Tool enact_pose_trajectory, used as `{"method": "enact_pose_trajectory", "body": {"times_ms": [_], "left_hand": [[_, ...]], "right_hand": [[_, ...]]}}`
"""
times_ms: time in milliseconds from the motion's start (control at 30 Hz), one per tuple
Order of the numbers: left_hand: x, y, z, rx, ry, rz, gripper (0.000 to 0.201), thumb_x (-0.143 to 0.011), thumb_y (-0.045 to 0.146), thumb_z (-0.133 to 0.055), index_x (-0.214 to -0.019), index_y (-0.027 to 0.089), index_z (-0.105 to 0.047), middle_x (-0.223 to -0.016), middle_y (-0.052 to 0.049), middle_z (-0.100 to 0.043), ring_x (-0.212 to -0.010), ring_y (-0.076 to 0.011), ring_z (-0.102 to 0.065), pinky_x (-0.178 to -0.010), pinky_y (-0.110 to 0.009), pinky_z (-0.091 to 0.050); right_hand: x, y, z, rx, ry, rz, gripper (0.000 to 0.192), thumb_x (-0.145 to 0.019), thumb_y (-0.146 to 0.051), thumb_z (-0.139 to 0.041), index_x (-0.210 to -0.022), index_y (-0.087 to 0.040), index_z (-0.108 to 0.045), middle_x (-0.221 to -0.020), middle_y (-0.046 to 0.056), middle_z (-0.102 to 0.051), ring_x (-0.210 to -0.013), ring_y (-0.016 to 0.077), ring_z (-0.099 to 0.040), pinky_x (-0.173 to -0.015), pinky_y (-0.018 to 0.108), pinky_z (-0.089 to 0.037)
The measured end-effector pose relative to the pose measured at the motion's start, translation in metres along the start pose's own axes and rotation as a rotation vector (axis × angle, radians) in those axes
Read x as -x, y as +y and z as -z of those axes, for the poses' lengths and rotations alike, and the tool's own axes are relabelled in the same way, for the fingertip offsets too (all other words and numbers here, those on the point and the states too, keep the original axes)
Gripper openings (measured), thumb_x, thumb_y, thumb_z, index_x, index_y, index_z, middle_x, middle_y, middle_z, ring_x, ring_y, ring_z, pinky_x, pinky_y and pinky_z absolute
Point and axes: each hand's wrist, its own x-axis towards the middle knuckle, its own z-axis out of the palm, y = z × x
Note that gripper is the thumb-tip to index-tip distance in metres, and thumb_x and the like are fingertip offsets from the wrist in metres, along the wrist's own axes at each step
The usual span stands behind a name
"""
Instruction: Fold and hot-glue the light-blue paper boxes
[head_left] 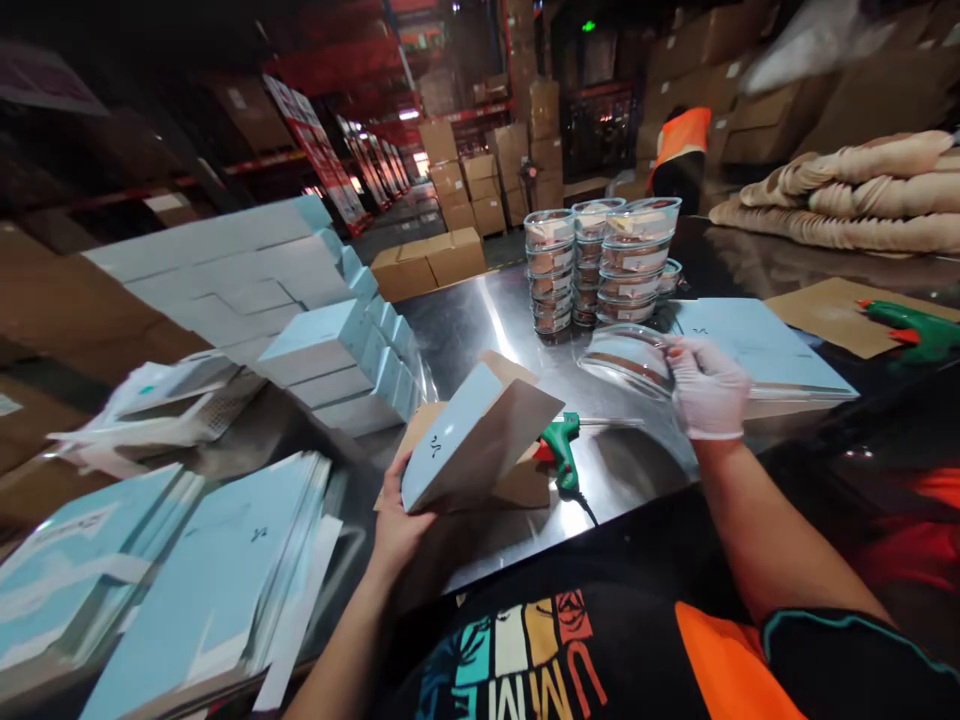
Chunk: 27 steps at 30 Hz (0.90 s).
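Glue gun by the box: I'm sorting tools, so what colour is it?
Green, with an orange trigger; the glue gun shows best in the head view.

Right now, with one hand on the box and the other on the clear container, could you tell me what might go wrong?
1. The left hand grips the pale blue box by one corner; tilted, it could slip.
2. The gloved right hand holds the clear container beside the stacked containers; a nudge might topple them.
3. The green glue gun lies between both hands and could get knocked.
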Motion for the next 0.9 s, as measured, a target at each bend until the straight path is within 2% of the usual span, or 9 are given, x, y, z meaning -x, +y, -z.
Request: {"method": "enact_pose_trajectory", "body": {"times_ms": [100, 200, 267, 367, 467, 567, 633, 800, 900], "left_hand": [[0.004, -0.003, -0.004, 0.062, 0.005, 0.000, 0.102, -0.052, 0.038, -0.100, -0.143, 0.029, -0.054, -0.149, -0.010, -0.061, -0.138, -0.0377, -0.059, -0.122, -0.053, -0.045], [0.012, -0.009, -0.015, 0.104, -0.041, 0.016, 0.105, -0.049, 0.036, -0.102, -0.142, 0.027, -0.053, -0.144, -0.011, -0.064, -0.131, -0.0359, -0.065, -0.114, -0.049, -0.052], [0.020, -0.016, -0.026, 0.136, -0.170, 0.054, 0.105, -0.052, 0.038, -0.101, -0.143, 0.026, -0.051, -0.137, -0.012, -0.066, -0.121, -0.0337, -0.070, -0.106, -0.047, -0.057], [0.029, -0.027, -0.042, 0.143, -0.266, 0.087, 0.108, -0.051, 0.045, -0.101, -0.143, 0.023, -0.050, -0.133, -0.014, -0.067, -0.119, -0.0343, -0.070, -0.105, -0.048, -0.057], [0.031, -0.034, -0.048, 0.013, -0.187, 0.063, 0.108, -0.046, 0.052, -0.102, -0.137, 0.019, -0.055, -0.131, -0.017, -0.066, -0.127, -0.0400, -0.065, -0.114, -0.056, -0.049], [0.031, -0.036, -0.045, -0.116, -0.178, 0.053, 0.100, -0.048, 0.058, -0.100, -0.130, 0.016, -0.060, -0.127, -0.019, -0.067, -0.127, -0.0428, -0.063, -0.115, -0.061, -0.047], [0.032, -0.034, -0.042, -0.127, -0.186, 0.050, 0.102, -0.050, 0.060, -0.099, -0.132, 0.016, -0.059, -0.126, -0.018, -0.068, -0.124, -0.0417, -0.064, -0.112, -0.061, -0.049], [0.029, -0.013, -0.034, 0.023, -0.062, -0.112, 0.104, -0.062, 0.079, -0.087, -0.143, 0.022, -0.056, -0.117, -0.012, -0.069, -0.117, -0.0360, -0.067, -0.109, -0.055, -0.054], [0.022, 0.009, -0.028, 0.044, -0.027, -0.284, 0.082, -0.068, 0.085, -0.080, -0.119, 0.022, -0.073, -0.114, -0.013, -0.071, -0.114, -0.0359, -0.068, -0.111, -0.054, -0.053]], "right_hand": [[-0.011, -0.042, 0.010, -0.186, 0.026, -0.058, 0.039, -0.093, -0.061, -0.065, -0.098, -0.024, -0.078, -0.094, 0.005, -0.079, -0.084, 0.0230, -0.073, -0.082, 0.044, -0.061], [-0.005, -0.079, 0.005, -0.390, -0.306, -0.240, 0.045, -0.085, -0.068, -0.075, -0.091, -0.023, -0.079, -0.084, 0.005, -0.076, -0.073, 0.0225, -0.070, -0.073, 0.043, -0.061], [0.005, -0.100, -0.005, -0.445, -0.528, -0.264, 0.045, -0.084, -0.066, -0.077, -0.088, -0.022, -0.080, -0.089, 0.008, -0.078, -0.086, 0.0276, -0.075, -0.085, 0.049, -0.063], [0.021, -0.117, -0.018, -0.423, -0.623, -0.079, 0.036, -0.085, -0.058, -0.082, -0.096, -0.024, -0.082, -0.114, 0.010, -0.080, -0.123, 0.0335, -0.072, -0.116, 0.056, -0.053], [0.038, -0.111, -0.023, -0.432, -0.585, 0.000, 0.057, -0.091, -0.071, -0.074, -0.129, -0.029, -0.076, -0.144, 0.011, -0.070, -0.142, 0.0323, -0.062, -0.126, 0.054, -0.045], [0.067, -0.087, -0.029, -0.511, -0.562, -0.062, 0.096, -0.086, -0.092, -0.059, -0.159, -0.029, -0.051, -0.165, 0.015, -0.053, -0.150, 0.0353, -0.055, -0.121, 0.054, -0.051], [0.096, -0.071, -0.037, -0.510, -0.639, -0.028, 0.105, -0.086, -0.090, -0.062, -0.168, -0.028, -0.037, -0.171, 0.018, -0.045, -0.152, 0.0374, -0.053, -0.119, 0.055, -0.053], [0.152, -0.067, -0.062, -0.395, -0.646, 0.164, 0.078, -0.101, -0.041, -0.066, -0.171, -0.033, -0.033, -0.177, 0.012, -0.037, -0.163, 0.0333, -0.039, -0.133, 0.058, -0.036], [0.152, -0.081, -0.073, -0.455, -0.673, 0.079, 0.055, -0.100, -0.044, -0.066, -0.154, -0.035, -0.061, -0.172, 0.009, -0.046, -0.158, 0.0359, -0.046, -0.131, 0.058, -0.038]]}}
